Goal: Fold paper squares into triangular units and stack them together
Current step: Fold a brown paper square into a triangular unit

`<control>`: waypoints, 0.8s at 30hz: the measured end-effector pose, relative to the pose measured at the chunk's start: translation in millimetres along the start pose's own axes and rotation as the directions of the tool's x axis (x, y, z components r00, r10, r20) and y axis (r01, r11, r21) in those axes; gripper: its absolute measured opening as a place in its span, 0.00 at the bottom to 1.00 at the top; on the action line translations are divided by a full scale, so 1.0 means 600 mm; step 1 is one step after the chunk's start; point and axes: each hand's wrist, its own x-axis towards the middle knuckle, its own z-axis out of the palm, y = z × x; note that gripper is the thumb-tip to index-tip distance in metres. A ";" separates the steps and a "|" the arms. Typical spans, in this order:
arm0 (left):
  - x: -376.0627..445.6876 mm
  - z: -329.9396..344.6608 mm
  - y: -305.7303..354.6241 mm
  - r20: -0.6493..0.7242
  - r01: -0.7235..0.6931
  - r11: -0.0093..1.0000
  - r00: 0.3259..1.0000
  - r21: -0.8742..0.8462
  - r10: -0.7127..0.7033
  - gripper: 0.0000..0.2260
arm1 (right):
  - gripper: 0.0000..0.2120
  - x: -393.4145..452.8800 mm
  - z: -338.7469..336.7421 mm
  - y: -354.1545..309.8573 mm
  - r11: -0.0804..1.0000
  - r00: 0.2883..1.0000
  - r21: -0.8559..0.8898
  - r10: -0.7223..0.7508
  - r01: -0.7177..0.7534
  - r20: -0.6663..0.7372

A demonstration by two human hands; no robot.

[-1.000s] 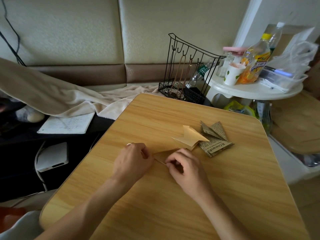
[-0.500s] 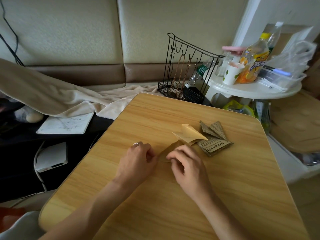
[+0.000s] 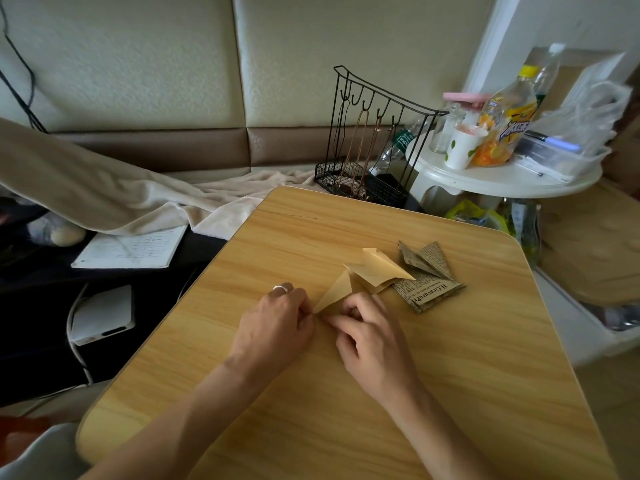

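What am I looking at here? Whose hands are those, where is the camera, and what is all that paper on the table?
There is no machine here. The hands belong to a person, and the camera sits on that person's head, looking forward and down, so you see what they see.

The left hand, with a ring on one finger, and the right hand together pinch a small tan paper piece at its near corner. One flap of it stands up like a little sail. They are folding it.

All this happens on a light wooden table. Just beyond the hands lie a folded tan paper unit and, beside it, folded newspaper-print units, already made.

Behind the table stand a black wire rack and a small round white side table with bottles and a cup.
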 end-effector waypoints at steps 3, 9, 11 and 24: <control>0.000 -0.001 0.002 -0.002 -0.006 1.000 1.000 -0.012 0.006 0.05 | 0.13 0.000 0.000 -0.002 1.000 1.000 -0.016 0.011 -0.011 0.011; -0.001 -0.006 0.001 -0.006 -0.045 0.999 0.999 0.024 0.045 0.05 | 0.17 0.002 -0.001 -0.005 0.999 0.998 -0.031 0.029 -0.028 0.051; -0.001 -0.010 0.001 -0.008 -0.052 0.998 0.999 0.037 0.052 0.06 | 0.17 0.001 -0.002 -0.005 0.999 0.998 -0.032 0.029 -0.027 0.052; -0.002 -0.017 -0.005 0.012 -0.019 0.998 1.000 -0.061 0.019 0.06 | 0.12 -0.001 0.006 0.001 0.999 0.999 -0.032 0.028 -0.027 0.036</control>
